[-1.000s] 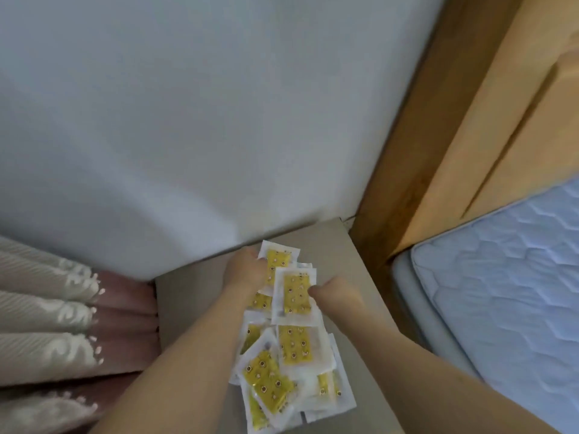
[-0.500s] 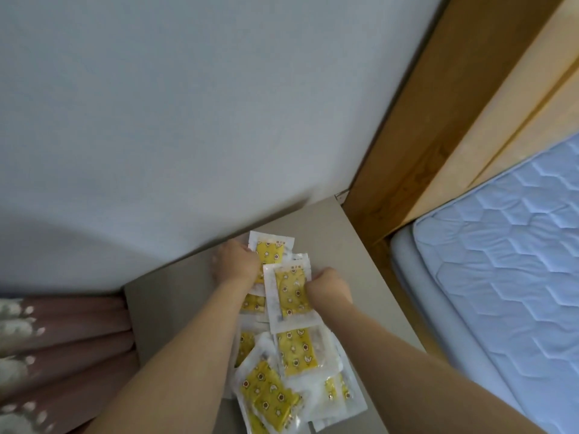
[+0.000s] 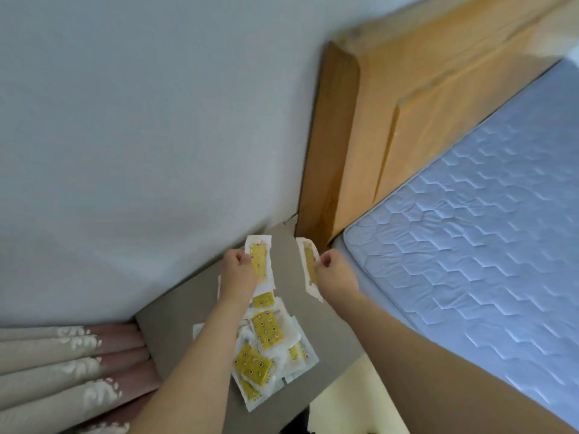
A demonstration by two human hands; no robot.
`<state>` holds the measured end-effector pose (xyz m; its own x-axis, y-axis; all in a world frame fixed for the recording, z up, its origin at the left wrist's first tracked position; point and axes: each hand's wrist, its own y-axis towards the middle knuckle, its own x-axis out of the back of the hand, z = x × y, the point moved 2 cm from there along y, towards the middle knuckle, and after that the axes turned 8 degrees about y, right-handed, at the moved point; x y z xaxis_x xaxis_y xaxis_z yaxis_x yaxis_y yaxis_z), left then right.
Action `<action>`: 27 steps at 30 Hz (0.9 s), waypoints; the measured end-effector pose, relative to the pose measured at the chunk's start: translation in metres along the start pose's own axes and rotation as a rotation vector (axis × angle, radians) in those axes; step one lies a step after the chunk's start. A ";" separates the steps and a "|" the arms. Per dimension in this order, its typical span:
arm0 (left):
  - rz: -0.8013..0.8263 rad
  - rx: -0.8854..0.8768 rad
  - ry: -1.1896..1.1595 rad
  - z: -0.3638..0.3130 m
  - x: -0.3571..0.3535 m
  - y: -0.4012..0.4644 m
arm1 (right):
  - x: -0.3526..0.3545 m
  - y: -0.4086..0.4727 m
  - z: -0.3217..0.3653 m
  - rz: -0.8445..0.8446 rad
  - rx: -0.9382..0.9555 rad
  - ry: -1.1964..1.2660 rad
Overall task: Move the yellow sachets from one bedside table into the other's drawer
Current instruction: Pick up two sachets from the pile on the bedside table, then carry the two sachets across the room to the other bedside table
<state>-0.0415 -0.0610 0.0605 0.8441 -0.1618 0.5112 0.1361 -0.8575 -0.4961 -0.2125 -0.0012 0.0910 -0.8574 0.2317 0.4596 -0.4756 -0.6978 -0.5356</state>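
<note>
Nearest to us, a heap of yellow sachets [image 3: 266, 349] lies on the grey bedside table [image 3: 175, 321], partly under our left forearm. Beyond the heap we are in the picking-up step — each hand has one sachet lifted off the top. Our left hand [image 3: 238, 270] pinches a sachet [image 3: 260, 261] by its left edge, fingers curled round it, the packet standing nearly upright above the far end of the heap. Our right hand [image 3: 336, 274] grips a second sachet [image 3: 310, 264] the same way, seen almost edge-on, just over the table's right side. Both arms reach forward from the near edge, wrists straight, the two hands apart with bare tabletop between them.

We judge the task barely begun: most sachets remain on this table, and the other table's drawer is out of view. The next move calls for gathering more or carrying these two away — past the mattress [image 3: 470, 245] on the right, with the headboard [image 3: 391, 120] and wall [image 3: 141, 120] farthest off.
</note>
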 end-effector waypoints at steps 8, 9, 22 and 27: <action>0.185 0.064 -0.390 -0.131 -0.059 -0.111 | 0.176 -0.082 -0.001 -0.373 0.020 0.404; 0.234 0.068 -0.381 -0.141 -0.072 -0.127 | 0.200 -0.093 -0.009 -0.436 0.018 0.451; 0.791 -0.268 -0.129 -0.214 -0.321 -0.503 | 0.529 -0.324 -0.257 -1.046 -0.066 0.756; 1.002 -0.425 -0.009 -0.199 -0.433 -0.683 | 0.627 -0.447 -0.379 -1.323 -0.084 0.857</action>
<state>-0.6029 0.4977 0.3173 0.4760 -0.8795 0.0039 -0.8052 -0.4376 -0.4001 -0.6123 0.7126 0.3503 0.3191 0.9414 0.1091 -0.9317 0.3327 -0.1456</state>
